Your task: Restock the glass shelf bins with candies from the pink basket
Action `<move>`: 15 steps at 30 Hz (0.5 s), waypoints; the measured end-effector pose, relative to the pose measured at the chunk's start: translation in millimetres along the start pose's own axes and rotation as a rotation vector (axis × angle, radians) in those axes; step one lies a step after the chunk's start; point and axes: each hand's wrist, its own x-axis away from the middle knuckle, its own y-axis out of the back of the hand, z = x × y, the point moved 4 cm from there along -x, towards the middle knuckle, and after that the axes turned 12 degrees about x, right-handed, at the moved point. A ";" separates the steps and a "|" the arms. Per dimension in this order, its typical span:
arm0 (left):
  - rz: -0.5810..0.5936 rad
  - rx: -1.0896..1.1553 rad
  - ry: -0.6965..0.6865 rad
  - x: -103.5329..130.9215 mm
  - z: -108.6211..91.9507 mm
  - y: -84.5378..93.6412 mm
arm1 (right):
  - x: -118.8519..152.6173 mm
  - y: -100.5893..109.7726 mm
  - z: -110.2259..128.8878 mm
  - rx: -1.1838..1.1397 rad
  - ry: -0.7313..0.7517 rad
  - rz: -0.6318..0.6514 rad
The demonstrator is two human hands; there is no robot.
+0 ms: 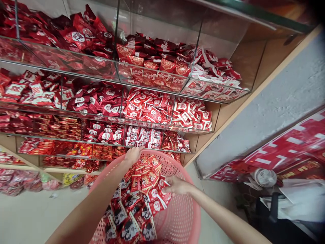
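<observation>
A pink perforated plastic basket (186,217) stands before me, partly filled with small printed packets. My left hand (134,155) grips its far rim, with the fingertips partly hidden. Inside the basket, my right hand (176,185) is closed on red packets with white labels (155,205), pinched between thumb and fingers. Red and gold packets (146,179) lie heaped beside it toward the far wall. Nearer to me are dark red packets with black and white figures (129,228).
Glass-fronted shelves (152,88) full of red packets rise just beyond the basket. Bagged goods (22,183) sit under the lower left shelf. At right are a grey wall (254,118), a white fan (264,177) and a black chair (274,206) with white sheets (304,200).
</observation>
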 end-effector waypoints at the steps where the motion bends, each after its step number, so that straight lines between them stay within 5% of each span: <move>1: 0.006 0.007 0.001 0.1 -0.5 0.9 | -1.2 0.1 -2.3 0.028 0.007 -0.022; 7: 0.018 0.003 -0.008 0.9 -1.7 5.0 | 1.5 -2.0 -4.3 0.027 0.098 -0.113; 15: -0.035 0.027 0.003 1.6 3.2 7.6 | 11.6 -8.9 2.2 -0.160 0.192 -0.084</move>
